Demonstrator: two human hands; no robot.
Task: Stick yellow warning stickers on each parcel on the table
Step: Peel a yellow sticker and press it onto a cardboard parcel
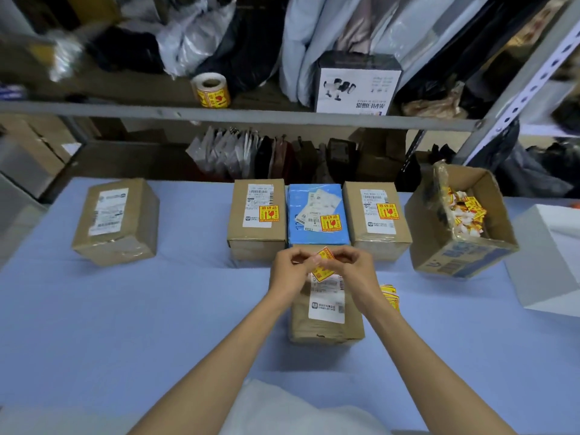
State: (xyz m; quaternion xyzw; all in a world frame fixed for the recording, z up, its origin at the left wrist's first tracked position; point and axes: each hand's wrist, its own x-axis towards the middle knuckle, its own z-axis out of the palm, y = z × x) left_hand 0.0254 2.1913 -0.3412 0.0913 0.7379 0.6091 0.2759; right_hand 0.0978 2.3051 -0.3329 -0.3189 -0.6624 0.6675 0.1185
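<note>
My left hand (290,271) and my right hand (356,266) both pinch a yellow warning sticker (323,265) held just above a brown parcel (326,312) with a white label near me. Behind it stand three parcels in a row, each bearing a yellow sticker: a brown box (256,218), a blue package (317,215) and another brown box (376,218). A brown box (116,221) at the far left shows only a white shipping label. A small stack of yellow stickers (390,296) lies right of the near parcel.
An open carton (461,246) holding peeled sticker scraps sits at the right, with a white box (552,262) beyond it. A roll of yellow stickers (212,91) stands on the metal shelf (238,116) behind the blue table (141,309).
</note>
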